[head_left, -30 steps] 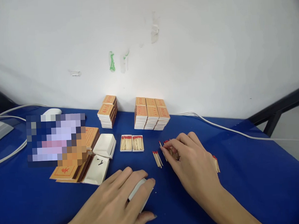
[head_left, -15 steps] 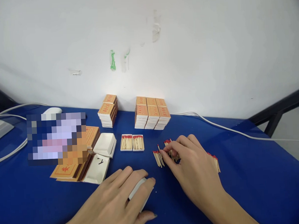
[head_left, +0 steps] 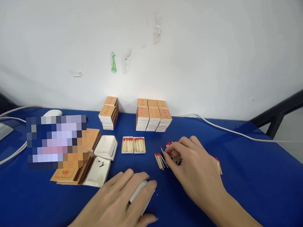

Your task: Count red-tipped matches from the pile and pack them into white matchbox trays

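My left hand (head_left: 120,202) curves over a small white matchbox tray (head_left: 138,191) at the front, its fingers along the sides. The inside of that tray is mostly hidden. My right hand (head_left: 196,168) pinches at a loose match (head_left: 162,150) with thumb and forefinger. Beside those fingertips lies a short row of red-tipped matches (head_left: 158,160). More matches (head_left: 169,144) show behind and under the right hand, and a few others (head_left: 218,165) stick out at its right. Two white trays filled with matches (head_left: 128,145) sit side by side farther back.
Stacks of orange matchboxes (head_left: 107,111) and a wider block of them (head_left: 154,113) stand near the wall. At the left lie flattened orange sleeves (head_left: 66,174), white trays (head_left: 105,145), a blurred-out patch and a white mouse (head_left: 53,113). A white cable (head_left: 222,133) runs along the right.
The loose matches by my right fingertips have shifted slightly and one leans more. My right hand has barely moved; the left stays on the tray.
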The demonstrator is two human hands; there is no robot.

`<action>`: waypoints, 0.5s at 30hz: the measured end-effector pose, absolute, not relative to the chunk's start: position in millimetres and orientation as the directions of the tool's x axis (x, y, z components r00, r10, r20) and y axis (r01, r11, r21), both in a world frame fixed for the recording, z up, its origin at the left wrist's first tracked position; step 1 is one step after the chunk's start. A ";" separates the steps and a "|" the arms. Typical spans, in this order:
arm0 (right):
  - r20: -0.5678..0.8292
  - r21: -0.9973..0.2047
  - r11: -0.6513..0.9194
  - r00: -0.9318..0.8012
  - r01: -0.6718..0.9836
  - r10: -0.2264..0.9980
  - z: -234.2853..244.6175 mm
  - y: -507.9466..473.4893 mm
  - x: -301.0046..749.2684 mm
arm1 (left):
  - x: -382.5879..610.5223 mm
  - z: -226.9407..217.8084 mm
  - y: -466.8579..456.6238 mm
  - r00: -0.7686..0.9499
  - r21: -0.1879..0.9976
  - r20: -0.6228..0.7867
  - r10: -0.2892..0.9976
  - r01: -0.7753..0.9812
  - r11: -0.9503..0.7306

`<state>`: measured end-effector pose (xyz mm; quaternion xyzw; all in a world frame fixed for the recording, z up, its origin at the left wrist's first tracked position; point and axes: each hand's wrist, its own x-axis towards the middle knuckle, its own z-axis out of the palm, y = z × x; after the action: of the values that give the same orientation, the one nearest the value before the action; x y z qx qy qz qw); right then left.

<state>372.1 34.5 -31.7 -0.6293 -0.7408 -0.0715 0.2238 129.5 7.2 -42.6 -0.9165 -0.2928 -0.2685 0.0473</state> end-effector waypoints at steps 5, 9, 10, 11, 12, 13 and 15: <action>0.419 -0.171 0.192 -0.105 0.966 0.902 -28.5 30.1 372.5 | 129.6 -38.0 6.7 0.700 0.051 0.511 0.499 0.555 -0.831; 0.415 -0.154 0.205 -0.125 0.967 0.901 -25.8 25.8 370.1 | 129.3 -38.7 6.6 0.698 0.051 0.504 0.509 0.564 -0.824; 0.417 -0.151 0.211 -0.132 0.966 0.899 -25.3 24.9 369.5 | 129.2 -40.0 6.9 0.698 0.056 0.502 0.511 0.563 -0.825; 0.418 -0.149 0.217 -0.137 0.965 0.898 -24.9 24.1 368.9 | 129.1 -41.3 7.2 0.698 0.056 0.508 0.504 0.557 -0.828; 0.418 -0.145 0.222 -0.144 0.964 0.897 -24.6 23.3 368.3 | 129.0 -42.4 7.5 0.700 0.060 0.504 0.507 0.557 -0.828; 0.420 -0.142 0.227 -0.149 0.964 0.895 -24.5 22.6 367.9 | 129.0 -42.9 7.7 0.700 0.062 0.506 0.505 0.554 -0.830; 0.427 -0.135 0.235 -0.157 0.963 0.890 -24.9 21.6 367.2 | 129.1 -42.4 7.7 0.696 0.067 0.501 0.514 0.561 -0.825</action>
<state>367.2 21.6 -24.9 -0.6128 -0.7560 -0.0844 0.2142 129.1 7.7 -42.4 -0.9199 -0.2923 -0.2576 0.0457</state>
